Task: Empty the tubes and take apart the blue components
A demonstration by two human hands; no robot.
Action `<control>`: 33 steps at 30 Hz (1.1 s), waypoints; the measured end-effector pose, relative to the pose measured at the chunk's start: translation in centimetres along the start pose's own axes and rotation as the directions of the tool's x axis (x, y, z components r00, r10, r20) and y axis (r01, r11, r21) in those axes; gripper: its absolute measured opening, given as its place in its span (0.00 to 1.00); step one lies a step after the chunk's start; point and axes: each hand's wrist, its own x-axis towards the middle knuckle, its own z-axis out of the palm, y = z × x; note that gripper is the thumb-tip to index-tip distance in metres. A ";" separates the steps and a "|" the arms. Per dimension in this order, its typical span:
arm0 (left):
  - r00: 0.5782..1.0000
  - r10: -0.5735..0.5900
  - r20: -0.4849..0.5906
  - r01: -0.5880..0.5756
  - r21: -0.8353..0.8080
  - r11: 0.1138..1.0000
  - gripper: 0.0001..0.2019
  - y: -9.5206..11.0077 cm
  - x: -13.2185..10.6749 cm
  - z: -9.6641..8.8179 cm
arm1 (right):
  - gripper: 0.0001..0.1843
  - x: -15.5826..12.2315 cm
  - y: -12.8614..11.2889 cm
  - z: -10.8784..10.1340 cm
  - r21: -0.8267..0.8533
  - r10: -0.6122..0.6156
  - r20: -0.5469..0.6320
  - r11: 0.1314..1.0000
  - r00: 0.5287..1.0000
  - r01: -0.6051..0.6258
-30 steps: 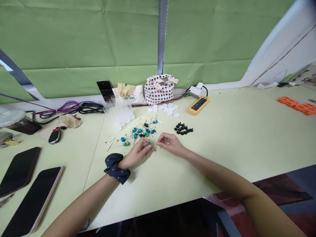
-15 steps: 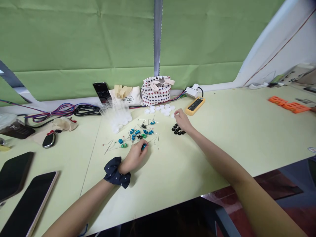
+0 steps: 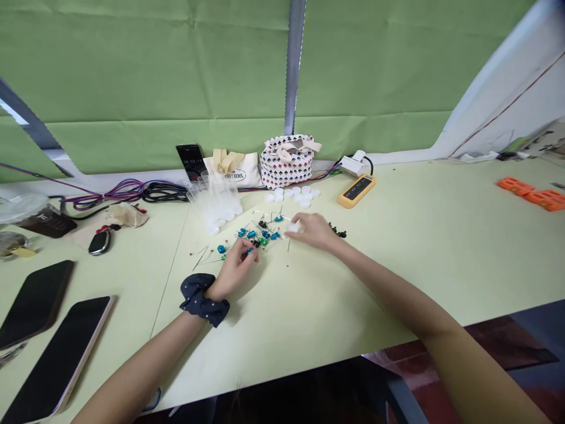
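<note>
The left hand [image 3: 233, 272], with a navy dotted scrunchie [image 3: 202, 299] at its wrist, pinches a small blue wire-leaded component [image 3: 249, 251] in its fingertips, just beside a scattered heap of blue, green and black wire-leaded components [image 3: 260, 237] on the pale green worktop [image 3: 375, 282]. The curled right hand [image 3: 314, 231] grips a round white plastic cap [image 3: 293, 227], near small black plastic pieces [image 3: 339, 231]. Further white caps [image 3: 291, 197] lie beyond.

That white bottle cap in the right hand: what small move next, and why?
Probably bring the white bottle cap in the right hand toward the left hand, which pinches a small blue wire-legged part; the two hands are already close together.
</note>
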 end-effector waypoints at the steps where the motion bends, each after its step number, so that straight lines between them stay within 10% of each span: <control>1: 1.000 -0.010 -0.012 0.010 -0.028 1.000 0.04 0.0 0.1 -0.1 | 0.24 -0.9 -1.3 0.6 0.056 -0.092 0.048 0.994 0.995 0.089; 6: 0.997 -0.067 0.026 0.069 -0.100 0.993 0.05 0.5 -0.1 -0.2 | 0.26 -3.2 -3.7 3.1 0.149 -0.254 0.099 0.960 0.962 0.238; 17: 0.985 -0.137 0.109 0.155 -0.187 0.970 0.09 1.0 -0.2 -0.1 | 0.08 -7.2 -1.9 4.2 0.238 -0.101 0.072 0.968 0.992 0.082; 33: 0.987 0.047 0.152 -0.021 -0.169 0.985 0.11 -0.3 -0.3 0.6 | 0.10 -3.9 -5.5 4.3 0.553 -0.147 -0.022 0.822 0.989 0.135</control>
